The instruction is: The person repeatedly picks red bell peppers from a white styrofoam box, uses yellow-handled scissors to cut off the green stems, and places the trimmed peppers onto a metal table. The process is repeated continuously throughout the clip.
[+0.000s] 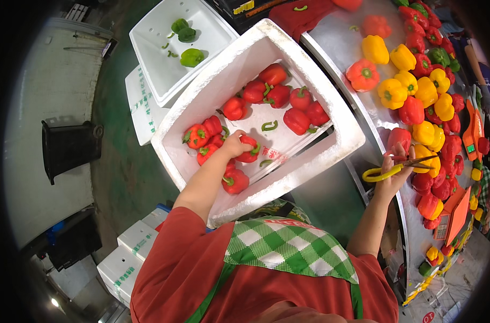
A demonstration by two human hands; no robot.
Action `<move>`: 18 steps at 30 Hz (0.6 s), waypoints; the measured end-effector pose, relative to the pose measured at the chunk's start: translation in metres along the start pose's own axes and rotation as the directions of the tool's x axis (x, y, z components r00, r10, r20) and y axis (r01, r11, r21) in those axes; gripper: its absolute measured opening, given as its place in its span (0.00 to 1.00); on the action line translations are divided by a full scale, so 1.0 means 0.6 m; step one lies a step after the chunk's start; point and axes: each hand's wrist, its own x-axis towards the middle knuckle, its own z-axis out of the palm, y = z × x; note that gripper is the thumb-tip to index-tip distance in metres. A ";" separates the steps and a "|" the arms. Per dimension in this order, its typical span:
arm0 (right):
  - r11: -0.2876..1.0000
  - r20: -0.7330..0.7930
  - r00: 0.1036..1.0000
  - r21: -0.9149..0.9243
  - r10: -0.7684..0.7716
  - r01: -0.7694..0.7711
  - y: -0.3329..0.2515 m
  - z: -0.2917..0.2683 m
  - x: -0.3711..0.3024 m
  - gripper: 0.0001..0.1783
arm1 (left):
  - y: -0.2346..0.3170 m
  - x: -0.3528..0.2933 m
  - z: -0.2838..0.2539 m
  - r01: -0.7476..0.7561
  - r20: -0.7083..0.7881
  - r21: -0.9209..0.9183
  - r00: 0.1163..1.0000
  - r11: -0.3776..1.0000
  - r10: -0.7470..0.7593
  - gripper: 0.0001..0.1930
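My left hand (237,144) reaches down into a white foam box (167,132) and closes around a red bell pepper (249,153) with a green stem. Other red bell peppers (297,120) lie in two groups on the box floor, among a few loose green stem pieces (269,126). My right hand (394,173) is at the edge of the metal table, gripping a pair of scissors (378,174) with yellow handles. Their dark blades point right, over a yellow bell pepper (429,160) on the table.
The metal table (339,59) on the right carries a long heap of red, yellow and green bell peppers, with orange scales (458,214) among them. Another white foam box (148,40) at the upper left holds green bell peppers (191,57). A black bin (70,148) stands far left.
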 end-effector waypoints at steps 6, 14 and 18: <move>0.962 0.214 0.973 0.273 -0.091 0.030 -0.123 0.036 -0.054 0.53 | 0.149 -0.121 -0.033 -0.091 -0.026 -0.897 0.988 0.432 0.154 0.33; 0.931 0.729 0.670 -0.134 -0.139 0.340 -0.240 0.101 -0.085 0.35 | 0.266 -0.272 -0.046 -0.495 -0.391 -0.857 0.802 0.139 0.451 0.36; 0.843 0.739 0.660 -0.265 -0.135 0.469 -0.239 0.128 -0.099 0.33 | 0.288 -0.313 -0.042 -0.704 -0.589 -0.664 0.699 0.250 0.405 0.38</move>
